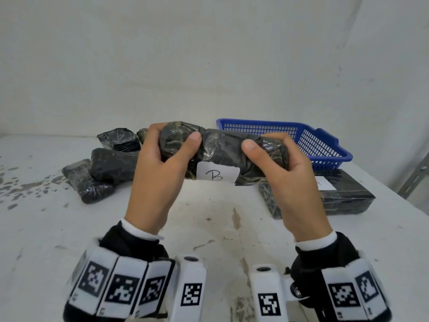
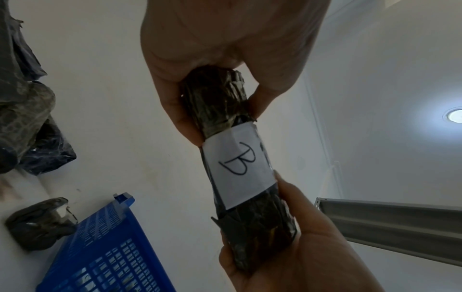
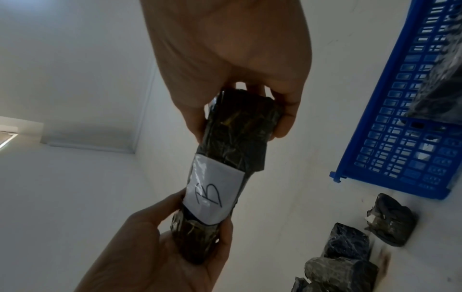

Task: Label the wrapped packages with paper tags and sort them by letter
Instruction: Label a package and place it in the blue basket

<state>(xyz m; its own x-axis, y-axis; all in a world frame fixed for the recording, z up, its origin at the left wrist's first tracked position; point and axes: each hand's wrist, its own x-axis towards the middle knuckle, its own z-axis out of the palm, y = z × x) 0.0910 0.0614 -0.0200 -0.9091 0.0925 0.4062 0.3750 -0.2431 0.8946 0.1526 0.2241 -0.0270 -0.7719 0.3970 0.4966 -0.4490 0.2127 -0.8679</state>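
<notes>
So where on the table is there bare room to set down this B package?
Bare table lies under both hands, between the unlabelled pile and the flat tagged package. The front left is also open. Crowded: back left pile, and right by the blue basket.

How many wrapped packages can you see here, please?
6: the B package in the left hand and right hand, four in the left pile, a flat package by the blue basket; more may be hidden.

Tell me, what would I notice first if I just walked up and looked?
Right in the middle, the left hand and right hand grip the ends of a dark wrapped package above the table, its white tag reading B. Behind it on the right sits a blue basket.
</notes>
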